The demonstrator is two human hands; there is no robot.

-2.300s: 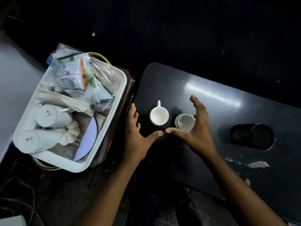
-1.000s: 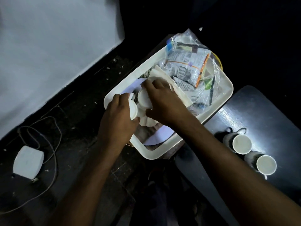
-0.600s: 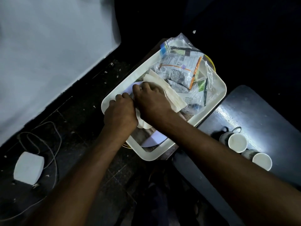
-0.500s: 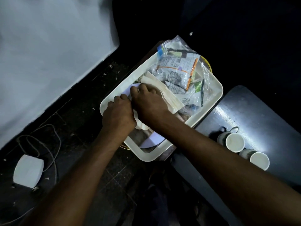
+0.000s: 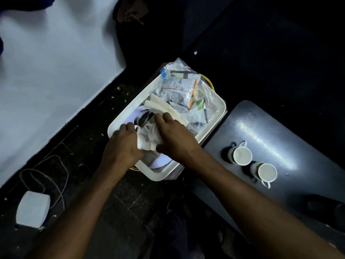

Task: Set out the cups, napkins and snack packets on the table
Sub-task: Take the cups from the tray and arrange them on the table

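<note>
The tray (image 5: pixel 220 107) stands left of the counter (image 5: pixel 291 131), its right rim just beside the counter's edge. In the tray's far end lie the snack packets (image 5: pixel 179 86). The napkins (image 5: pixel 164 108) lie just in front of them, toward the middle. Over the tray's near half, the left hand (image 5: pixel 121 146) and the right hand (image 5: pixel 175 136) hold crockery (image 5: pixel 148 140) between them, possibly a cup, though the view is too poor to say. On the counter's left part, right of the tray, stands a cup (image 5: pixel 242 156), and just beside it, nearer and to the right, a second cup (image 5: pixel 267 171). Far left on the floor (image 5: pixel 112 202) lies a power adapter (image 5: pixel 32 208), its cable (image 5: pixel 61 176) looping behind it.
</note>
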